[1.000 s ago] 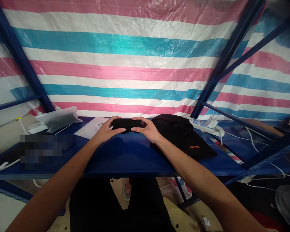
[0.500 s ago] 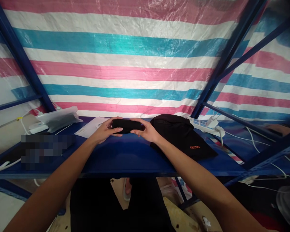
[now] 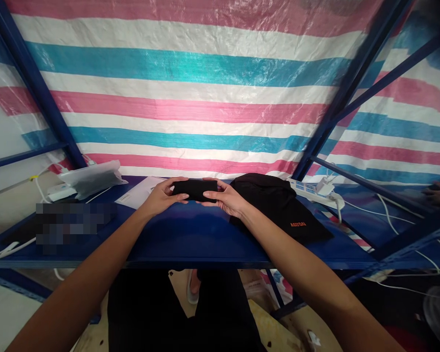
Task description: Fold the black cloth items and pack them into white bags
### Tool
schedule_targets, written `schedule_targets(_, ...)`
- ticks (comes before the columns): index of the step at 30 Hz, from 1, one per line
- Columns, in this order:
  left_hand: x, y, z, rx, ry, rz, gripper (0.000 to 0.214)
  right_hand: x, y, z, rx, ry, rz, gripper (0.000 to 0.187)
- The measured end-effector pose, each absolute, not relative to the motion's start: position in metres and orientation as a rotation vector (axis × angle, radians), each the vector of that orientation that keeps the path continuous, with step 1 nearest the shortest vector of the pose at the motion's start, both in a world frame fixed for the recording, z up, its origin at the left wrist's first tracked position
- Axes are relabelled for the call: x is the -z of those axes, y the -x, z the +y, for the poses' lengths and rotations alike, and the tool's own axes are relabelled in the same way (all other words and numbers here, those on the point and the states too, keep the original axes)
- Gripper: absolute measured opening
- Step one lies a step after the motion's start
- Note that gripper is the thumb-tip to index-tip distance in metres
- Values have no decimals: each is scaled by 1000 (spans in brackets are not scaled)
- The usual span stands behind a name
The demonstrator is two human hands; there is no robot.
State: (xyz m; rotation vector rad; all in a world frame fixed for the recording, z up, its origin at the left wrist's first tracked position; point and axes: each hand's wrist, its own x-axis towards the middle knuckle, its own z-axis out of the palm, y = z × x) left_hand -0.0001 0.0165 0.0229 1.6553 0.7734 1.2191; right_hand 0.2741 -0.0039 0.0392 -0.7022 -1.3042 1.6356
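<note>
A small black folded cloth bundle point(image 3: 195, 189) is held between both my hands just above the blue shelf point(image 3: 190, 239). My left hand point(image 3: 161, 198) grips its left end, thumb on top and fingers wrapped under. My right hand point(image 3: 225, 198) grips its right end the same way. To the right of my right hand lies a black garment point(image 3: 278, 208) with small orange lettering, spread flat on the shelf.
A white paper sheet point(image 3: 137, 193) lies behind my left hand. A clear plastic bag point(image 3: 91, 177) and white cables sit at the far left. A white power strip with a plugged charger point(image 3: 320, 189) lies at the right. Another person's hand point(image 3: 438, 193) shows at the far right edge.
Both hands have tightened on the black bundle and squared it into a flatter, more compact block. The other person's hand has appeared at the far right.
</note>
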Motion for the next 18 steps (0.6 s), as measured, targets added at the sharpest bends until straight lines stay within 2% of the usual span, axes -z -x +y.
schedule_targets(2,-25,4,16,-1165,-1636,822,80,-39,-278,0,-1604,753,-1322,75)
schedule_targets(6,-29,10,18,-1065,-1564,872,86,-38,-284,0,-1442,813,-1438,99)
schedule_targets(7,-29,10,18,-1061,-1555,877,86,-38,-285,0,-1393,831,-1470,99)
schedule_targets(11,-27,9,18,-1102,-1603,879,79,-32,-289,6,-1158,994,-1659,73)
schedule_targets(14,-26,5,17,-1099,-1650,876,73,-29,-293,12,-985,1079,-1854,69)
schedule_targets(16,-25,0,16,-1084,-1670,878,69,-30,-295,12,-908,1066,-1968,75)
schedule_targets(18,-25,-4,16,-1076,-1690,859,64,-34,-295,7,-881,1003,-2079,94)
